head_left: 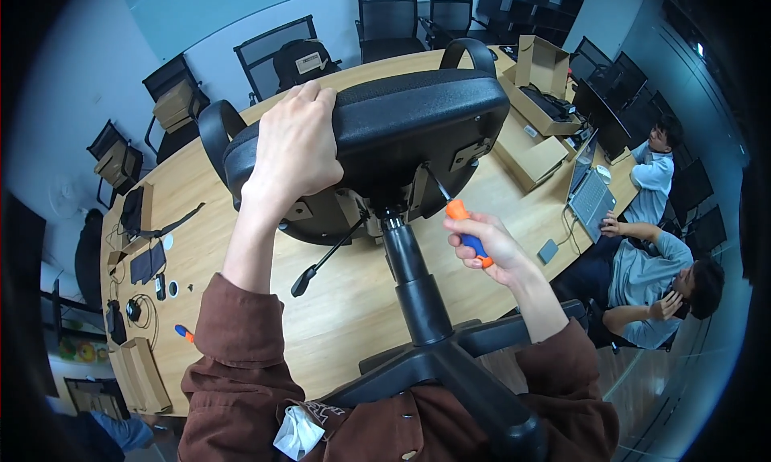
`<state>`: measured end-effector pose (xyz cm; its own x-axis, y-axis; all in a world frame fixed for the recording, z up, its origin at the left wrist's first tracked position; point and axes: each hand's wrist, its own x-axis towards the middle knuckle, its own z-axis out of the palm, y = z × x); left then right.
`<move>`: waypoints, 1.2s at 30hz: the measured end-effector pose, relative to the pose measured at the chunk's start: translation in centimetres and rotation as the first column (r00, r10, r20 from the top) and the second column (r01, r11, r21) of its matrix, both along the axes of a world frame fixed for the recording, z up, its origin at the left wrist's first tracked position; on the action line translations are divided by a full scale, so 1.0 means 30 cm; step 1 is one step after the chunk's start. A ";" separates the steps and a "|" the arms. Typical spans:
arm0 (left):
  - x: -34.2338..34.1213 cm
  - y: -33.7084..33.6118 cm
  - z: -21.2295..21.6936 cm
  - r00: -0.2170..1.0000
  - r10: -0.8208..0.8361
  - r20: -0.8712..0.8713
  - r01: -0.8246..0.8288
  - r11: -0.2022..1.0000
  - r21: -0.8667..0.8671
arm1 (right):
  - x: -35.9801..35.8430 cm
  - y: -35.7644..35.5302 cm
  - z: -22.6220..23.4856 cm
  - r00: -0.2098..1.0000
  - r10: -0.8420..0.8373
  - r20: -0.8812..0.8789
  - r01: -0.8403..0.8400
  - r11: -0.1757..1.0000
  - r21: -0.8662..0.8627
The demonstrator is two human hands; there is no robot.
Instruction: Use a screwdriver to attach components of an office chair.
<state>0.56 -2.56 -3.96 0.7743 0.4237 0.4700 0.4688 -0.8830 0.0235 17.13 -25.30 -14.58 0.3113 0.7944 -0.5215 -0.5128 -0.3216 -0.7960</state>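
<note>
A black office chair seat lies tipped on its side over the long wooden table, its underside plate and gas column facing me. My left hand grips the padded edge of the seat from above. My right hand holds a screwdriver with an orange and blue handle; its metal shaft points up to a bracket under the seat. The chair's black star base juts toward my chest. A lever with a black knob hangs below the seat.
Open cardboard boxes sit at the table's far right. Two people sit at the right with a laptop. Cables, small black devices and flat cardboard lie at the left end. Black mesh chairs line the far side.
</note>
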 end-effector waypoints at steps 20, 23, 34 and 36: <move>-0.015 -0.009 -0.017 0.998 0.022 0.052 -0.022 1.000 -0.001 | -0.050 -0.006 -0.095 0.220 -0.140 0.965 0.074 0.989 0.126; -0.023 -0.009 -0.021 0.999 0.005 0.054 -0.006 1.000 0.017 | 0.003 -0.027 -0.045 0.981 -0.188 0.050 0.191 0.978 -0.087; -0.018 0.006 -0.005 1.000 0.004 0.026 -0.004 1.000 0.006 | -0.050 -0.021 -0.062 -0.088 -0.311 0.946 0.014 0.950 0.313; -0.019 0.006 -0.005 0.999 0.008 0.032 -0.008 1.000 0.001 | -0.073 -0.028 -0.084 -0.171 -0.286 0.943 0.064 0.952 0.300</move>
<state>0.00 -2.37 -4.12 0.7557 0.4292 0.4946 0.4748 -0.8793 0.0375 14.94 -26.13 -17.08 0.5105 0.6089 0.6072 0.8496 -0.2483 -0.4653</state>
